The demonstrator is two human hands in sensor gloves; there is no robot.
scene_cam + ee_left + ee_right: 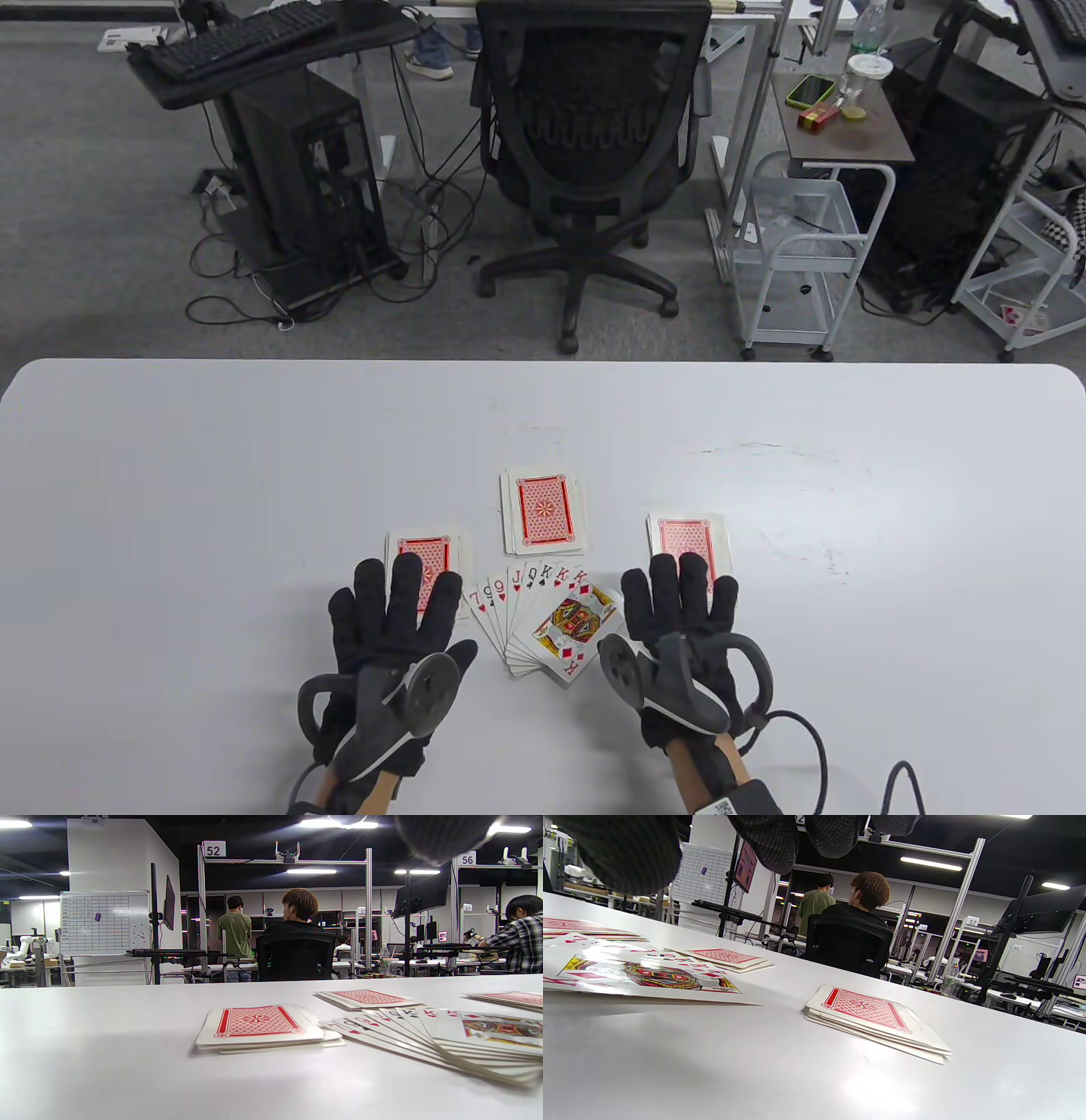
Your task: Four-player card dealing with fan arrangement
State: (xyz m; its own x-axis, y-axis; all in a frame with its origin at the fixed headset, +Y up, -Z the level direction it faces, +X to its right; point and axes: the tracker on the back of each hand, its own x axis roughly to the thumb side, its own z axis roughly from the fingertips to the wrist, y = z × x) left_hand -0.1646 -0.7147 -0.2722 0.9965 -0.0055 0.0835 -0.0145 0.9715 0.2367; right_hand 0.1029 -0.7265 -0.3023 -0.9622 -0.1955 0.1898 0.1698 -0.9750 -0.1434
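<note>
Fanned cards [547,624]: lying face up on the white table [170,475] between your two hands, showing 7, 9, jack, queen and kings, with a king of diamonds on top at the right end
Middle pile [543,511]: sitting face down just beyond the fan, red backs up
Left pile [428,556]: lying face down beside the fan; your left fingertips are overlapping its near edge in the table view
Right pile [689,543]: lying face down, slightly splayed; your right fingertips are reaching over its near edge
Left hand [399,632]: you are holding it flat, palm down, fingers spread and gripping nothing
Right hand [683,637]: you are holding it flat too, fingers extended and slightly apart, holding nothing
Beyond the table: a black office chair [594,153] is standing on the grey carpet
</note>
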